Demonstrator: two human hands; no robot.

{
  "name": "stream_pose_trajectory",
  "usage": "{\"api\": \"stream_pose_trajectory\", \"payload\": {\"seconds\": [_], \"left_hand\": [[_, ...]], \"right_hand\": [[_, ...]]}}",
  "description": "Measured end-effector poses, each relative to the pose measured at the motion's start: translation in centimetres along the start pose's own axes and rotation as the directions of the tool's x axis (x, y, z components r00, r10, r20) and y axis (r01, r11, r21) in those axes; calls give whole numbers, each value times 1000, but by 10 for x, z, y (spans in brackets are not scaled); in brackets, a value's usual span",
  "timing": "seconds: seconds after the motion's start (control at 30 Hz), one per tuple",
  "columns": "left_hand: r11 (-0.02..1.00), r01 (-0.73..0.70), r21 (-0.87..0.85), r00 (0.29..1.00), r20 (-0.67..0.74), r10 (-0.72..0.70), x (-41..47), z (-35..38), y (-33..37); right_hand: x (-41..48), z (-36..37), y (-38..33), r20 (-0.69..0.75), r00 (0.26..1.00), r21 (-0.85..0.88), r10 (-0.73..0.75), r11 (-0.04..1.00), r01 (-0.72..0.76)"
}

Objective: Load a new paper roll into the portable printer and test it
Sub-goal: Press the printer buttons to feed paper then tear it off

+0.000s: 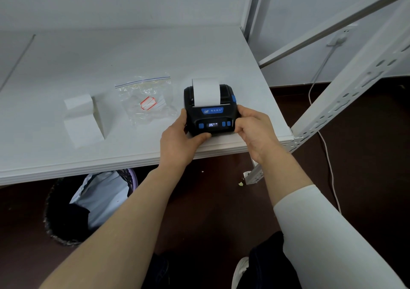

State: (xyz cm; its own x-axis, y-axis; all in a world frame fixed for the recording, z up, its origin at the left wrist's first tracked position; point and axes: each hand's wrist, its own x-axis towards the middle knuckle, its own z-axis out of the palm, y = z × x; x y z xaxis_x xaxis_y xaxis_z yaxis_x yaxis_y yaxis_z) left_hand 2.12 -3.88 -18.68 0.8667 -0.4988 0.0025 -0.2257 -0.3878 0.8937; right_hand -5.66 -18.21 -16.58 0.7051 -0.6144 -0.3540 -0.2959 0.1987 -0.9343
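Both hands are on the printer (210,113) near the table (133,53) edge: left hand (180,138) and right hand (255,126) gripping its sides. Paper (205,92) sticks out the top. Clear bag (147,100) beside it holds labels; bin (88,204) below holds a grey bag.

The printer (210,113) is matt black plastic with glossy blue plastic buttons and a small glowing screen. A strip of smooth white paper (205,92) rises from its slot. The surface (111,55) is smooth, pale, faintly sheened laminate. The bag (146,100) is clear, crinkled, shiny plastic film. The folded labels (83,120) are smooth white paper. The rack (346,89) is white-painted perforated metal. The bin liner (57,222) is glossy black plastic. The sleeve (328,240) is soft white cloth.
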Motion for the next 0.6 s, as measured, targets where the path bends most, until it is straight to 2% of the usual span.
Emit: {"api": "stream_pose_trajectory", "payload": {"seconds": [0.6], "left_hand": [[1000, -15, 1, 1000, -4, 15, 0, -1, 2]], "right_hand": [[3, 0, 4, -9, 1000, -19, 4, 1000, -4]]}}
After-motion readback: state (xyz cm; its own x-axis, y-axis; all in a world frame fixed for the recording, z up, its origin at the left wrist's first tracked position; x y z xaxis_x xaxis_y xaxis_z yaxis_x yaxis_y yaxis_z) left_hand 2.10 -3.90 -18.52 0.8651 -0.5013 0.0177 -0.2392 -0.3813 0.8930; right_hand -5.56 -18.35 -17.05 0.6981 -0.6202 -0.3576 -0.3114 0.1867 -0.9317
